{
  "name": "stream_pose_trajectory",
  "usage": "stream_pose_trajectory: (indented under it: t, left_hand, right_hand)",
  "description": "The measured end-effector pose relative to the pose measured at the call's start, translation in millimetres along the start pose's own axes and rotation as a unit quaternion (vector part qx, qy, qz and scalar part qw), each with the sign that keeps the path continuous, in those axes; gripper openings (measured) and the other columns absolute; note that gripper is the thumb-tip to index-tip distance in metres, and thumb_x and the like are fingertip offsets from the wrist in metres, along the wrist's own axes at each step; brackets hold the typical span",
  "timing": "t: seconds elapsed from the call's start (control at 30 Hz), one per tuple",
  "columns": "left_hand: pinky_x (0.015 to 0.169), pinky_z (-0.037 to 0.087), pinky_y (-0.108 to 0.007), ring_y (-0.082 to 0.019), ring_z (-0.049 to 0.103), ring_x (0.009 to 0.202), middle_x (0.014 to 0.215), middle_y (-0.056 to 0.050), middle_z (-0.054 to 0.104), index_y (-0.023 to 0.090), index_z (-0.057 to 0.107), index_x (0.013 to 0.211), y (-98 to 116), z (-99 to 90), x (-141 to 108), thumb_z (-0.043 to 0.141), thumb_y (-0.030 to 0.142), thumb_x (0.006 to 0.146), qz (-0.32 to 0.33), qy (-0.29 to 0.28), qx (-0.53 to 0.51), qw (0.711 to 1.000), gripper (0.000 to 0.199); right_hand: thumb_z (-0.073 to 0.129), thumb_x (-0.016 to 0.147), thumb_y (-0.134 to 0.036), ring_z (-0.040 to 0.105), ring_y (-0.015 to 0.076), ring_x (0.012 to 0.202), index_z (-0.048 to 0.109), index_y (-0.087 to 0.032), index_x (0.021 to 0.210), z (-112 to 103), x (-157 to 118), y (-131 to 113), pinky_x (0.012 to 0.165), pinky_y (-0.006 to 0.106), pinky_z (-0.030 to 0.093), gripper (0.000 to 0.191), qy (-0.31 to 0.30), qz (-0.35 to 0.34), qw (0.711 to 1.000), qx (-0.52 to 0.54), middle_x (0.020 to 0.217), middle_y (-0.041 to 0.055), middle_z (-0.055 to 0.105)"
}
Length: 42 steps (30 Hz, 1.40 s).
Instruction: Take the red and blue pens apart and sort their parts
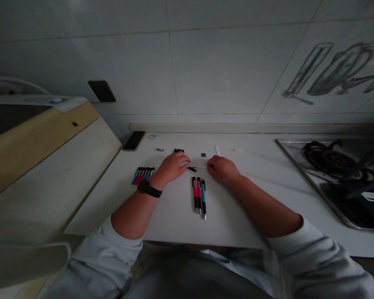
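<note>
My right hand is closed, its fingertips pinching one end of a thin white pen refill. The refill points left across the counter, and a small dark spring seems to sit around its far end. My left hand, wearing a black watch, is curved with thumb and forefinger apart. Just beyond its thumb tip is a short black pen part; whether they touch I cannot tell. Below the hands lie two red pens and a blue pen, side by side. Red and blue pen barrels lie left of my left wrist.
Behind the hands are springs, black pen parts, small dark pieces, white refills and tiny clear pieces. A phone lies back left. A gas stove is at right, a pale box-like panel at left.
</note>
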<state>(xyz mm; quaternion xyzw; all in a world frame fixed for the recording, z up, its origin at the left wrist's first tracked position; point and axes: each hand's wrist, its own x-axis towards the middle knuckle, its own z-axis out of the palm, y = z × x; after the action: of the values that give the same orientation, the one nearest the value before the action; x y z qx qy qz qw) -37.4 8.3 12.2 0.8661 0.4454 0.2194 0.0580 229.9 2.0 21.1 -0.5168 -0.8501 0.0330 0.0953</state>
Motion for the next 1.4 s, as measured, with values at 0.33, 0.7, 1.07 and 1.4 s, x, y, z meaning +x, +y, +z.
stream_pose_trajectory:
  t: [0.33,0.7,1.07,1.4]
  left_hand:
    - [0.094,0.052,-0.038,-0.022,0.064,0.102,0.105,-0.006,0.068,0.021,0.073,0.102,1,1.5,3,0.068,0.028,0.097,0.037,0.065,-0.002,0.997,0.009]
    - [0.09,0.051,-0.037,-0.021,0.063,0.098,0.099,-0.004,0.067,0.02,0.066,0.093,12,-6.8,5,0.065,0.018,0.095,0.032,0.086,-0.015,0.996,0.003]
    - [0.087,0.053,-0.035,-0.02,0.063,0.093,0.096,-0.004,0.066,0.02,0.065,0.091,9,-10.4,6,0.066,0.011,0.09,-0.005,0.141,-0.02,0.99,0.008]
    - [0.088,0.053,-0.036,-0.021,0.064,0.094,0.098,-0.004,0.066,0.02,0.066,0.092,13,-8.4,5,0.066,0.013,0.091,-0.003,0.115,-0.023,0.993,0.007]
  right_hand:
    - [0.057,0.1,-0.023,0.065,0.0194,0.09,0.073,-0.019,0.099,1,-4,-1,0.081,0.029,0.046,0.017,0.093,-0.04,0.993,0.062,0.103,0.0086,0.071]
    - [0.052,0.101,-0.023,0.064,0.0203,0.089,0.067,-0.02,0.102,3,-2,2,0.081,0.03,0.046,0.016,0.149,-0.039,0.972,0.177,0.101,0.0088,0.073]
    - [0.069,0.084,-0.045,0.059,0.016,0.071,0.068,-0.022,0.092,0,14,39,0.067,0.03,0.049,0.024,0.23,0.113,0.839,0.48,0.078,0.0012,0.065]
    - [0.084,0.066,-0.041,0.061,0.011,0.076,0.068,-0.025,0.095,-24,14,56,0.07,0.026,0.051,0.037,0.264,0.18,0.687,0.653,0.085,-0.0032,0.063]
